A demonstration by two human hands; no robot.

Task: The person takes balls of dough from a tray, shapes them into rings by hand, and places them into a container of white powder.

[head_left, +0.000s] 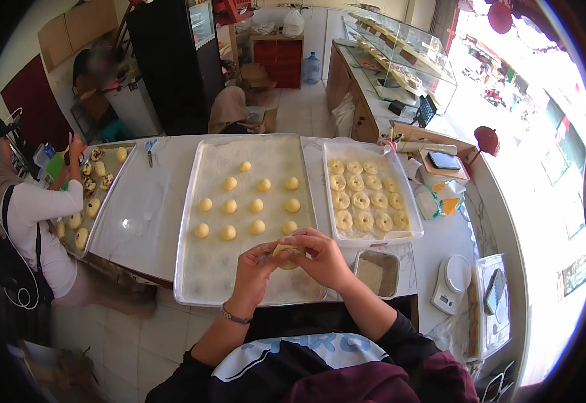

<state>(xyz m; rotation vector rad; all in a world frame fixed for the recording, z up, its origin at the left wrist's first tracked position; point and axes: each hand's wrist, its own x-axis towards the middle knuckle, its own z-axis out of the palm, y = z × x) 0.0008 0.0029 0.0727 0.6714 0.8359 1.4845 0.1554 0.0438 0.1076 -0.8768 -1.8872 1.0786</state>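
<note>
Between my two hands I hold a piece of dough (289,259), above the near right part of a large metal baking tray (222,282). My left hand (259,264) grips its left side with bent fingers. From the right, the fingers of my right hand (318,254) curl over it and hide part of its shape. Several round dough balls (256,205) lie in loose rows on the floured tray. To the right, a white plastic container (414,225) holds rows of ring-shaped doughs (361,200). A small metal pan (378,272) with pale powder sits beside my right wrist.
A kitchen scale (451,283) and a lidded container (501,316) stand at right. Scissors (150,153) lie left of the tray. At far left a person (44,208) works over a tray of filled buns (91,201). Another person (231,111) is low behind the table, near a glass display case (407,54).
</note>
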